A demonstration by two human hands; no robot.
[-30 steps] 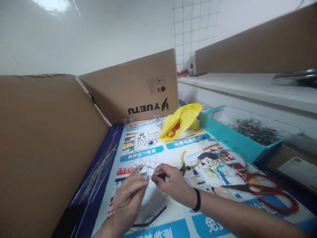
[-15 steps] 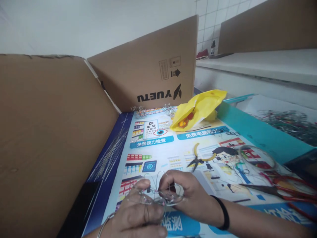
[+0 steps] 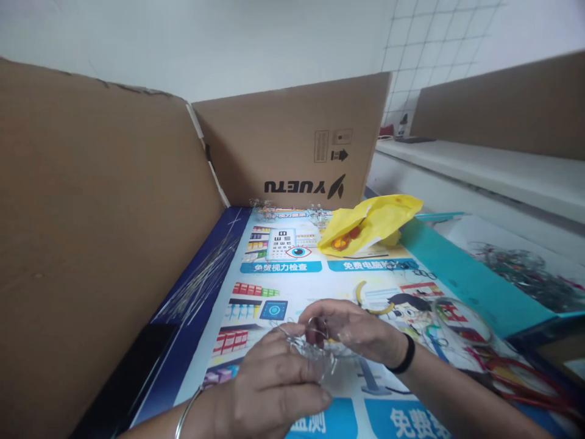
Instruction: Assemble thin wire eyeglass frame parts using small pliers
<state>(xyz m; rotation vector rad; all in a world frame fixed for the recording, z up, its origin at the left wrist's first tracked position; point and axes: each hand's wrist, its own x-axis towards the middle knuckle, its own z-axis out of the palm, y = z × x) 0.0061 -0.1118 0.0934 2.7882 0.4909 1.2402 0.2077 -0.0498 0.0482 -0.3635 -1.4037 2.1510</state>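
Observation:
My left hand and my right hand meet low in the middle, over a printed poster. Both pinch a small piece of bent thin wire between their fingertips. The left hand's fingers curl round its near side; a thin bangle sits on that wrist. On the right wrist there is a black band. The right hand hides most of the yellow-handled pliers lying just beyond it.
Cardboard walls stand at left and back. A bundle of straight wires lies along the left edge. A yellow bag, a teal box of wire pieces, a metal ring and red scissors lie to the right.
Both hands have stayed together on the wire piece while turning it. The view has swung left and down, so the scissors and teal box slid toward the right edge.

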